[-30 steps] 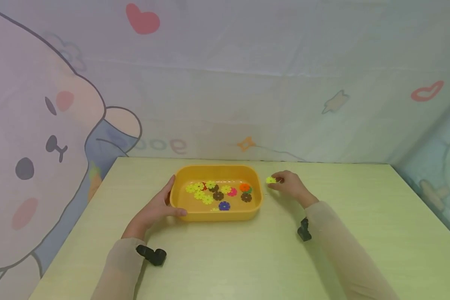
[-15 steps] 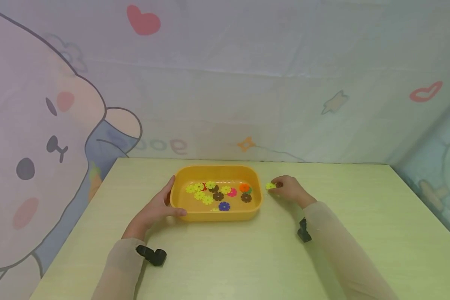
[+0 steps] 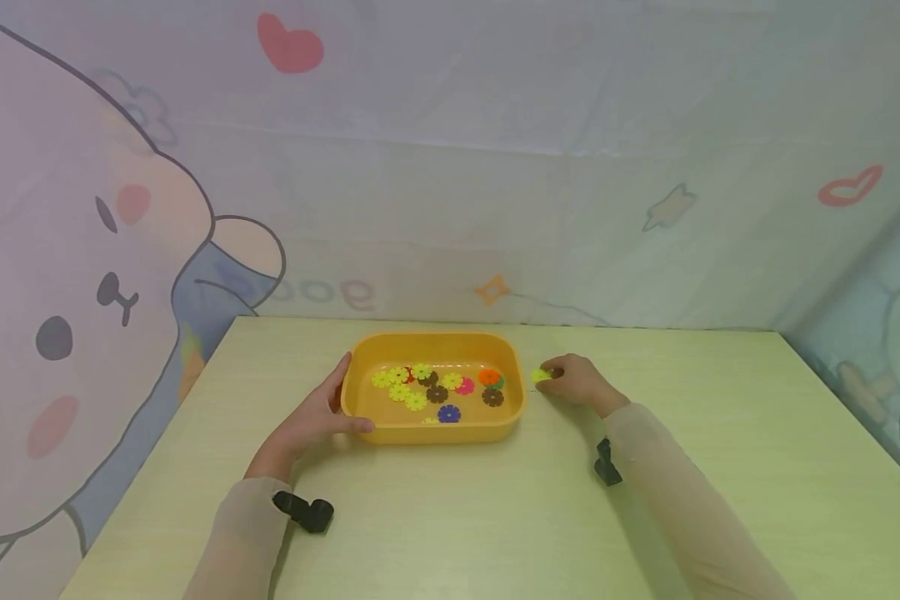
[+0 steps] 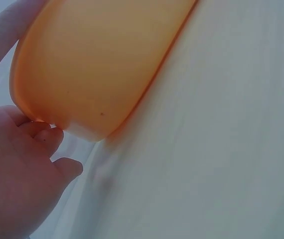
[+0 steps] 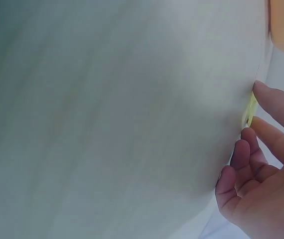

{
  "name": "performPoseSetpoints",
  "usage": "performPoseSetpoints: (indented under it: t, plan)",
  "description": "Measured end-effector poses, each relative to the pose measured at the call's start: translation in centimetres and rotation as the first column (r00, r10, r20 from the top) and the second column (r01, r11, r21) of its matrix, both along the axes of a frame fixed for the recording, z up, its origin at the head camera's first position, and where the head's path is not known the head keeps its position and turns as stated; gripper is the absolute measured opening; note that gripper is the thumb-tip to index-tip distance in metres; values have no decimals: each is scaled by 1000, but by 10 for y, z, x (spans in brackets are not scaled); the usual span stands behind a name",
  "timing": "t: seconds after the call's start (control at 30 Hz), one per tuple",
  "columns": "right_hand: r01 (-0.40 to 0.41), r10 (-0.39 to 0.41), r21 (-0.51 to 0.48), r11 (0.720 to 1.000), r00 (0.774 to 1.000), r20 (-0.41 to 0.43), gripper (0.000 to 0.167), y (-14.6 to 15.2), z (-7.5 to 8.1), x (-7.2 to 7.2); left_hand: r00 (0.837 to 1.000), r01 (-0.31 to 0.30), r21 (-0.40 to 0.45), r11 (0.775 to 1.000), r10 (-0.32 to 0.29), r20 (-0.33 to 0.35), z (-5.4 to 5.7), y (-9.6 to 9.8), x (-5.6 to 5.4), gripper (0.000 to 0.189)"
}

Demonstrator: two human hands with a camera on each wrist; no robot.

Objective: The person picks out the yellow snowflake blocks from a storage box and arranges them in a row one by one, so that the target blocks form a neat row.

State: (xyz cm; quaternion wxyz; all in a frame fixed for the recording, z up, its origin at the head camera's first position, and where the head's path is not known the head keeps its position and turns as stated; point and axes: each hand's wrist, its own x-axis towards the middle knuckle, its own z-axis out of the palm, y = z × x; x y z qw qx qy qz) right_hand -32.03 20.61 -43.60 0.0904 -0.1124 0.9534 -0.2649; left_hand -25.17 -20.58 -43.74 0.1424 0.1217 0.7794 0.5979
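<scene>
My left hand holds the left end of a yellow plastic tray. In the head view its thumb lies on the near rim and its fingers reach along the left side; the left wrist view shows fingertips against the tray wall. Right of the tray, my right hand pinches a yellow flower-shaped plastic disc down at the tabletop. Thumb and index finger meet the disc's edges in the right wrist view. Fingers hide part of it, and a darker patch beside it is unclear.
Inside the tray lie several flower-shaped discs, among them a blue disc, an orange disc and a brown disc. The pale wooden table ends at a printed cloth backdrop. Black wrist mounts sit on both sleeves.
My right hand has moved slightly down toward the table with the yellow disc. The left hand and the tray have stayed in place.
</scene>
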Motion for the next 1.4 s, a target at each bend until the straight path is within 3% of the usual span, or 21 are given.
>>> performPoseSetpoints:
  t: [0.37, 0.5, 0.73, 0.9, 1.03, 1.4]
  plan:
    - [5, -5, -6, 1000, 1000, 20, 50, 0, 6, 1, 1000, 4, 15, 1000, -4, 1, -1, 0, 0, 116]
    - [-6, 6, -49, 999, 1000, 9, 54, 2, 24, 5, 1000, 2, 6, 1000, -2, 9, -1, 1, 0, 115]
    - [-48, 30, -147, 988, 992, -124, 51, -8, 68, 9, 1000, -9, -5, 1000, 9, 5, 1, 2, 1, 117]
    - [-81, 43, -231, 970, 985, -165, 48, -28, 84, 14, 1000, -9, 2, 1000, 9, 14, 3, 1, 2, 117]
    - [-99, 60, -259, 961, 986, -156, 46, -47, 84, 16, 1000, -5, 5, 1000, 5, 10, 3, 0, 2, 116]
    - [-153, 119, -313, 937, 985, -125, 43, -90, 66, 13, 1000, -11, -4, 1000, 11, 21, 1, 0, 0, 117]
